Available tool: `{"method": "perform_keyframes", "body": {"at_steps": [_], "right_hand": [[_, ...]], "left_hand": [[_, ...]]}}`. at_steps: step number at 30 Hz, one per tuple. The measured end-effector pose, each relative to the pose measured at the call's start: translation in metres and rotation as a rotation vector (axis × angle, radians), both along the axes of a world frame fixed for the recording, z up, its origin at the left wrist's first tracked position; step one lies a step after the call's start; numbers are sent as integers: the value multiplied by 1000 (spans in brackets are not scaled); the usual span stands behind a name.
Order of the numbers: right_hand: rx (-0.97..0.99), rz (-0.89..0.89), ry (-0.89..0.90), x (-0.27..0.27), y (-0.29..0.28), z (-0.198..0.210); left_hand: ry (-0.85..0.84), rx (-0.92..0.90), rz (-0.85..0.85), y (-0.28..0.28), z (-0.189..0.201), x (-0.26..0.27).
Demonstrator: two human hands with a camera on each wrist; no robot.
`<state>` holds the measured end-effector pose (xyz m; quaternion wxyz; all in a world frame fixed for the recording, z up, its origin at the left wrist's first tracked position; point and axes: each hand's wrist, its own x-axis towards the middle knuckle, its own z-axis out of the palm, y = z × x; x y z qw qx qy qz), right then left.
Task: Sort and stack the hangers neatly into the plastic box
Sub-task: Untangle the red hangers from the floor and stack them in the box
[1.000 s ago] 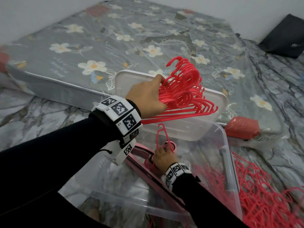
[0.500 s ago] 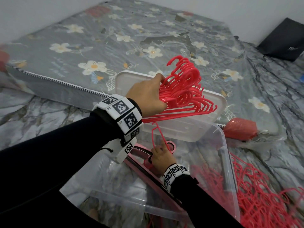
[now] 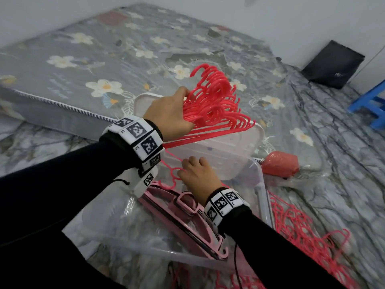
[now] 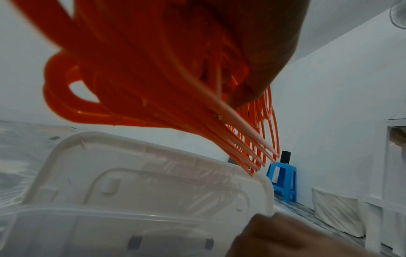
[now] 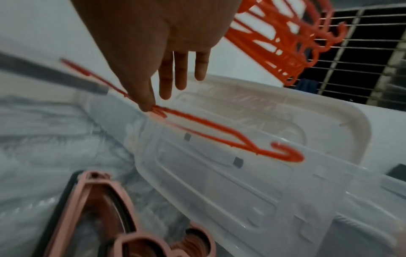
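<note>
While your left hand [image 3: 168, 115] grips the bundle of red hangers [image 3: 216, 107] with its fingers curled round their necks, that bundle hangs above the far end of the clear plastic box [image 3: 261, 184], its hooks pointing up and away from you. Your right hand [image 3: 198, 178] sits lower, inside the box, pinching a single red hanger [image 5: 219, 132] between thumb and forefinger; the wrist view shows the other fingers [image 5: 180, 73] hanging straight and that hanger's hook lying against the box wall. On the box floor, just beside your right wrist, lies a stack of pink hangers [image 3: 187, 213] with dark edging. The white lid [image 3: 245, 140] leans behind the box against the flowered mattress [image 3: 104, 59]. To the right of the box, a loose tangle of red hangers [image 3: 302, 232] is spread on the marbled floor, near a red plastic-wrapped bundle [image 3: 280, 163]. Farther off stand a blue stool [image 3: 373, 105] and a black bag [image 3: 333, 63] against the wall.
</note>
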<state>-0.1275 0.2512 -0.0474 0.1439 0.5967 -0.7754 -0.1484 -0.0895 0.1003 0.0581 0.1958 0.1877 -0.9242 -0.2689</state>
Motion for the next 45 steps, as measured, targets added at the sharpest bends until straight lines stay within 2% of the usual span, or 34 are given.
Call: {"method": "perform_keyframes", "body": {"at_steps": [4, 8, 13, 17, 23, 30, 39, 42, 45], "right_hand": [[-121, -154, -141, -3, 21, 30], [-211, -242, -323, -12, 42, 59], [-420, -236, -478, -20, 62, 101], [-591, -236, -569, -33, 67, 114], [-510, -344, -552, -50, 73, 101], [-523, -355, -529, -50, 70, 100], [-617, -277, -517, -35, 56, 103], [-650, -274, -630, -38, 56, 100], [-538, -329, -742, -46, 60, 97]], "left_hand": [[29, 22, -1, -3, 3, 5], [-11, -1, -16, -6, 6, 12], [-153, -36, -85, -5, -2, 17], [-233, -47, -132, 5, -10, 17], [-198, 52, -139, 13, -11, 17], [-231, 261, -152, 16, -8, 18], [-292, 111, -155, 20, -10, 20], [-296, 94, -177, 19, -8, 22], [-326, 46, -201, 18, -9, 24]]}}
